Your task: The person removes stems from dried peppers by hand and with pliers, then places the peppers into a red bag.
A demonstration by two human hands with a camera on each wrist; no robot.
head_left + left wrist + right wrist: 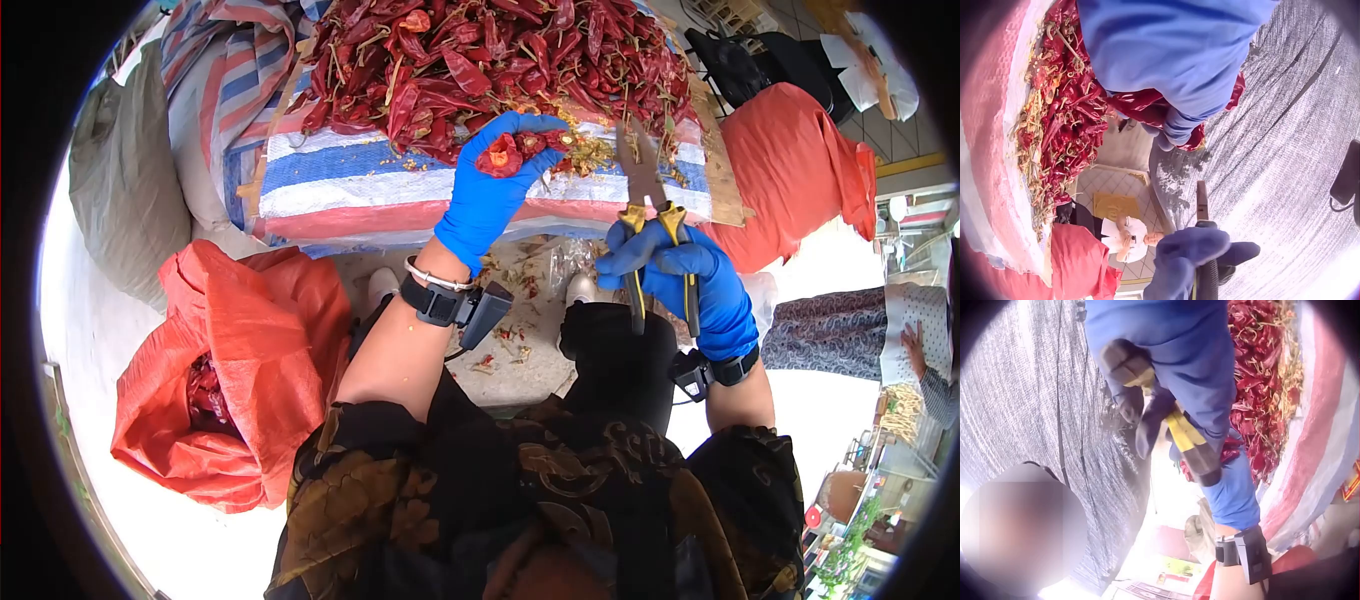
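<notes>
My blue-gloved left hand holds several dried red chilies at the front edge of the chili pile. One cut end shows an orange inside. In the left wrist view the chilies stick out from under the curled glove. To the right, my gloved right hand grips scissors with yellow and black handles, fingers around and through them. The blades point away from me, a little apart, beside the left hand. The right wrist view shows the scissors' handle across the glove.
A big heap of dried chilies covers the striped sheet, with stems and seeds along its front. An open red sack holding chilies stands at left; another red sack is at right. Scraps litter the floor.
</notes>
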